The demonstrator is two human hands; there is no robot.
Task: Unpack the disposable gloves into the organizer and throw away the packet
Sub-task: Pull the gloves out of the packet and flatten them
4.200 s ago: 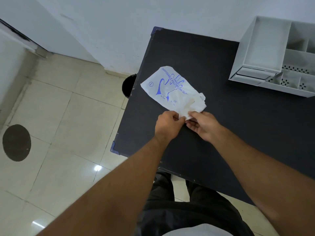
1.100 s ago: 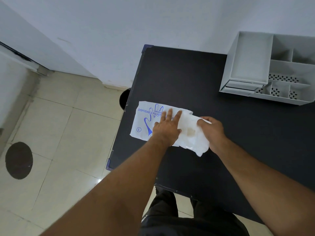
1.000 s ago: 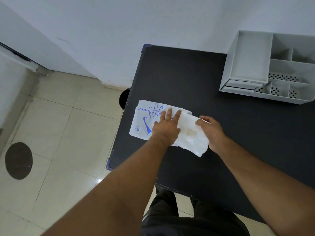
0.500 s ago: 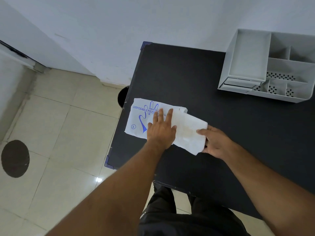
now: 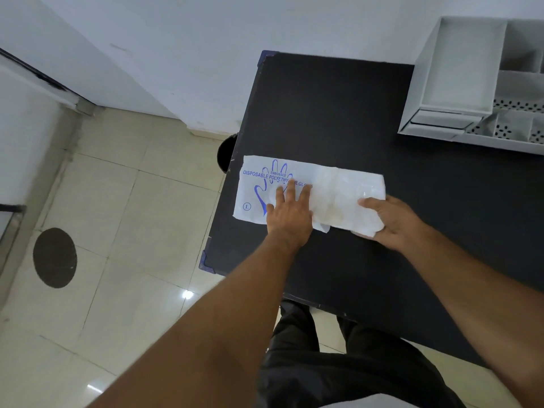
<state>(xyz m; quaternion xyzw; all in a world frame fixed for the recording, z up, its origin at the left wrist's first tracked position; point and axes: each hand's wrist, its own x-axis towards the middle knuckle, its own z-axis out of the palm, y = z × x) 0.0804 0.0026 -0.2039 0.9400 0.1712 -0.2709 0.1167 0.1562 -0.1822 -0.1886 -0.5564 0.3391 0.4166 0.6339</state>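
Note:
A white packet (image 5: 256, 187) with blue glove print lies flat near the left edge of the black table (image 5: 338, 113). My left hand (image 5: 290, 213) presses flat on the packet's right half, fingers spread. A stack of clear disposable gloves (image 5: 344, 195) sticks out of the packet's right end. My right hand (image 5: 388, 222) grips the stack's right end, thumb on top. The white organizer (image 5: 459, 78), with several compartments that look bare, stands at the table's back right.
A dark round bin (image 5: 226, 153) shows on the floor just beyond the table's left edge. The floor is pale tile with a dark round patch (image 5: 55, 257). A white wall runs behind the table.
My right hand has drawn the glove stack further right, out of the packet. My left hand stays pressed on the packet.

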